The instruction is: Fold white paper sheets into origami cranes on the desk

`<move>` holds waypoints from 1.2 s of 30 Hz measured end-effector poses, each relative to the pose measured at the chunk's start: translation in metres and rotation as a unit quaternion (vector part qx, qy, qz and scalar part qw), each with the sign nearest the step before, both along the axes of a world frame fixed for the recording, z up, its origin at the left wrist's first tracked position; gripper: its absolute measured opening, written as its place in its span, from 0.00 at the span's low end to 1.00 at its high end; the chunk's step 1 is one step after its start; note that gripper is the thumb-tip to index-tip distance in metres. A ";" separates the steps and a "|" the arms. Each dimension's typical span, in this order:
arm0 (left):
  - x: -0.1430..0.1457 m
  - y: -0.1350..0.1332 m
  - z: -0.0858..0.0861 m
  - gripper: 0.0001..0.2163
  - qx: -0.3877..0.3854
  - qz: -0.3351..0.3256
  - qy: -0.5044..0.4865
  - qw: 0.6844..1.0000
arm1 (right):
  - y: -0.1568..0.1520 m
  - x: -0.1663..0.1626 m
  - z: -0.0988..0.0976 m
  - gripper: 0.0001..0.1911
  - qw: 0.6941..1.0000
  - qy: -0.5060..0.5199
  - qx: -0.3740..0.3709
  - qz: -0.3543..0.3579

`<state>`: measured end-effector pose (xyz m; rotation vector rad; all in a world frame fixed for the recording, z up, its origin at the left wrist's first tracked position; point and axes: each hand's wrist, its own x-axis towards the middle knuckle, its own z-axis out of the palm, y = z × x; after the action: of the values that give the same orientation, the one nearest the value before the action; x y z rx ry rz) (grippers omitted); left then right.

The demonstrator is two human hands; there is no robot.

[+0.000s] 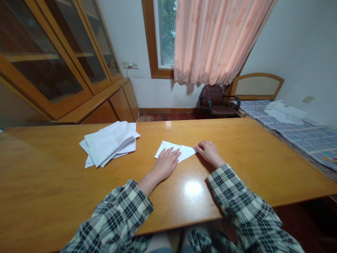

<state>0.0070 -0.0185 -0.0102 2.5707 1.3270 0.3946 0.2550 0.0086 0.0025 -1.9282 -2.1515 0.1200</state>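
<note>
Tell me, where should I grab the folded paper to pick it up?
Probably the far left corner of the folded paper, coming from the stack's side. It lies flat under the left hand, the right hand pins its pointed tip, and only that corner shows free.

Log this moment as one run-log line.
left hand: flat on folded white paper sheet | right hand: pinching its right corner | paper: on glossy wooden table | stack of white papers: left, untouched

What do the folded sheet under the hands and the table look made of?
The folded sheet looks like thin white paper: matte, with sharp creases and a pointed tip, pressed flat by the left hand and right hand. The table appears to be wood or wood veneer with a glossy varnish, given its orange-brown tone and the bright lamp reflection.
</note>
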 end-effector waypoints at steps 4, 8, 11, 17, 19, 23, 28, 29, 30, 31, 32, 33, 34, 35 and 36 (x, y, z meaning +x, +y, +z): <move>0.000 0.000 0.000 0.20 0.003 -0.001 0.002 1.000 | 0.001 -0.001 0.000 0.18 1.000 0.025 0.013 0.002; 0.000 0.000 -0.002 0.19 0.006 0.011 0.002 1.000 | 0.002 -0.002 -0.001 0.18 0.993 0.112 0.020 0.009; -0.001 0.000 -0.005 0.20 0.015 0.017 -0.007 1.000 | 0.003 -0.004 -0.005 0.18 0.974 0.226 0.012 0.009; -0.002 -0.001 -0.006 0.20 0.029 0.023 -0.018 0.999 | 0.006 -0.010 -0.012 0.16 0.890 0.455 0.008 0.030; -0.002 -0.002 -0.003 0.20 0.028 0.022 -0.017 0.999 | 0.007 -0.012 -0.012 0.17 0.864 0.503 -0.002 0.033; -0.001 -0.004 0.004 0.29 0.021 0.015 -0.015 1.000 | 0.004 -0.019 -0.006 0.18 0.812 0.582 -0.020 0.031; -0.001 0.000 0.001 0.23 0.055 0.037 -0.033 0.997 | -0.001 -0.027 0.003 0.20 0.787 0.616 -0.029 0.019; -0.002 0.002 0.000 0.22 0.060 0.041 -0.036 0.997 | -0.002 -0.027 0.005 0.20 0.786 0.617 -0.030 0.019; -0.003 0.003 -0.001 0.21 0.064 0.044 -0.040 0.996 | -0.002 -0.027 0.006 0.20 0.787 0.616 -0.029 0.020; -0.004 0.005 -0.001 0.21 0.067 0.045 -0.045 0.996 | -0.003 -0.027 0.006 0.20 0.788 0.615 -0.027 0.021; -0.004 0.005 -0.001 0.21 0.068 0.046 -0.051 0.995 | -0.003 -0.027 0.006 0.20 0.789 0.614 -0.022 0.020; -0.005 0.006 0.000 0.21 0.070 0.047 -0.059 0.995 | -0.002 -0.027 0.006 0.19 0.789 0.614 -0.017 0.019; -0.005 0.006 0.001 0.21 0.070 0.048 -0.070 0.994 | -0.002 -0.027 0.005 0.19 0.788 0.616 -0.014 0.016; -0.005 0.006 0.003 0.21 0.070 0.048 -0.084 0.993 | -0.001 -0.026 0.004 0.19 0.784 0.620 -0.013 0.016; -0.005 0.006 0.004 0.20 0.069 0.046 -0.103 0.991 | -0.001 -0.026 0.003 0.20 0.779 0.626 -0.016 0.017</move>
<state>0.0017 -0.0128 -0.0062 2.4992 1.3898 0.7730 0.2293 0.0078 0.0054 -1.1356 -1.2032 1.0894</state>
